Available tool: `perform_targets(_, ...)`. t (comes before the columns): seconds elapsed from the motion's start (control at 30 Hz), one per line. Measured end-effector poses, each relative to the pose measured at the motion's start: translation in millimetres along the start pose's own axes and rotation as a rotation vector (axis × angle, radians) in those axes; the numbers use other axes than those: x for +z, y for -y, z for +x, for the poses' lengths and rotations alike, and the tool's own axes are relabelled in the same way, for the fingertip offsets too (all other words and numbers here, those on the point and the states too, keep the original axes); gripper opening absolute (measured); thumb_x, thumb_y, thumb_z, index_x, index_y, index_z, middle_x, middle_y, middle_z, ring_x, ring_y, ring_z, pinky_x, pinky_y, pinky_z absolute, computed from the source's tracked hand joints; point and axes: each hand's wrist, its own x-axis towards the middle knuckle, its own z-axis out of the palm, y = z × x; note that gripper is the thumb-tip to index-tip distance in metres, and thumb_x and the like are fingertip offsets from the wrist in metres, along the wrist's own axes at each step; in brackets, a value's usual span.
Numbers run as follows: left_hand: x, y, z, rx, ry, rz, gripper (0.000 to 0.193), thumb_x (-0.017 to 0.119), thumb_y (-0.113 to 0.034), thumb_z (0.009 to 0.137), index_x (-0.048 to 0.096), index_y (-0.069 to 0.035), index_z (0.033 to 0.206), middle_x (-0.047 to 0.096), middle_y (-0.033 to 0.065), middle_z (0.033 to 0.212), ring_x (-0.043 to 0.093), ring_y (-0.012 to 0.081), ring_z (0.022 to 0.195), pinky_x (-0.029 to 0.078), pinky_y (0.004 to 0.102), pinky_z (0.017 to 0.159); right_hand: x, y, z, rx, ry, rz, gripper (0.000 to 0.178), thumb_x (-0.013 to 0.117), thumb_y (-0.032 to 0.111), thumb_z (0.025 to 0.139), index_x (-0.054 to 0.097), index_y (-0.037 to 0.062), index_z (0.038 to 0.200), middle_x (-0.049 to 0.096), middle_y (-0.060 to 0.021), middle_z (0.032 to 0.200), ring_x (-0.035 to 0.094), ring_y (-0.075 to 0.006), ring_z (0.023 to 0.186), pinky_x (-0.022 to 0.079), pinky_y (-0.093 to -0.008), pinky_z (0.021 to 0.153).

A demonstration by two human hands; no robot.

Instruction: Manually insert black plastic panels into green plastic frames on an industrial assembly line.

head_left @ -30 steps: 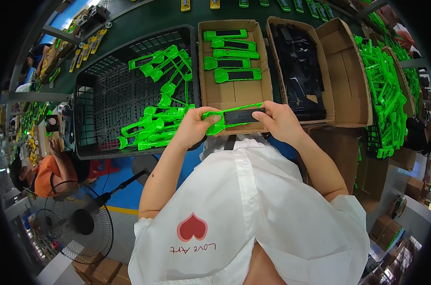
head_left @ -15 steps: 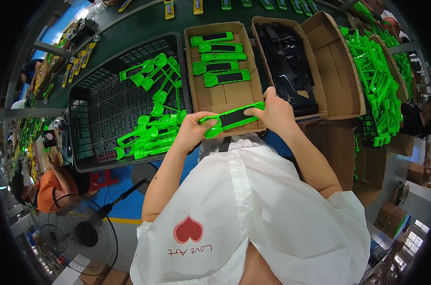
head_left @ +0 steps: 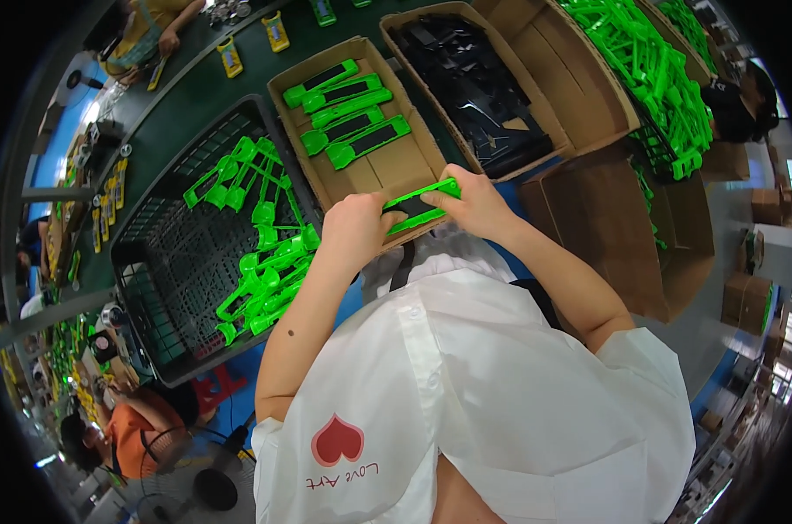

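Both my hands grip one green plastic housing (head_left: 427,212) with a black panel set into its face, just over the near end of a cardboard box. My left hand (head_left: 357,225) is closed round its left end, the thumb pressing on the black panel. Fingers of my right hand (head_left: 471,203) wrap the other end, with that thumb on the panel too. Several similar green housings with black panels (head_left: 370,141) lie in a row at the far end of the cardboard box (head_left: 404,170). Part of the held piece is hidden under my fingers.
To the left stands a black plastic crate (head_left: 164,284) with loose green housings (head_left: 269,271). Right of the middle box, another carton (head_left: 553,131) holds black panels (head_left: 466,87). Farther right is a heap of green parts (head_left: 645,79). A co-worker (head_left: 138,428) in orange sits at lower left, near a fan (head_left: 212,489).
The view has turned, so boxes and crate sit tilted and farther left. My left hand has shifted its grip, with its thumb now on the black panel; both hands still hold the housing.
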Motion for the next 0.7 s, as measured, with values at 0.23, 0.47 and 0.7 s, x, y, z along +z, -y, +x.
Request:
perform_targets(0.23, 24.5, -9.5, 38.1, 0.195, -0.088, -0.271, 0.013, 0.059, -0.006, 0.066, 0.056, 0.0, 0.077, 0.053, 0.0174, 0.072, 0.053, 0.0325, 0.07, 0.041, 0.0369, 0.061, 3.8, -12.9, -11.3, -0.126, -0.021, 0.164, 0.056, 0.07, 0.031, 0.064, 0.032, 0.0026, 0.095, 0.053, -0.0128, 0.075, 0.054, -0.0205, 0.068, 0.043, -0.0287, 0.06)
perform_targets(0.47, 41.7, 27.5, 72.2, 0.119, -0.309, 0.232, 0.032, 0.065, -0.011, 0.064, 0.054, -0.005, 0.093, 0.051, 0.0157, 0.094, 0.048, 0.0323, 0.088, 0.039, 0.039, 0.074, -47.7, -79.2, 32.6, -0.075, -0.119, -0.296, 0.033, 0.06, 0.025, 0.07, 0.045, 0.0018, 0.088, 0.055, -0.0164, 0.078, 0.056, -0.0335, 0.074, 0.046, -0.0399, 0.064)
perform_targets(0.7, 96.3, 7.2, 51.3, 0.023, -0.39, 0.097, 0.035, 0.063, -0.009, 0.065, 0.052, -0.003, 0.098, 0.046, 0.0166, 0.104, 0.041, 0.0337, 0.1, 0.034, 0.0413, 0.087, -65.4, -148.2, 99.3, -0.072, -0.283, -0.553, 0.036, 0.065, 0.02, 0.068, 0.044, 0.0004, 0.09, 0.05, -0.019, 0.09, 0.05, -0.035, 0.09, 0.043, -0.0385, 0.075)
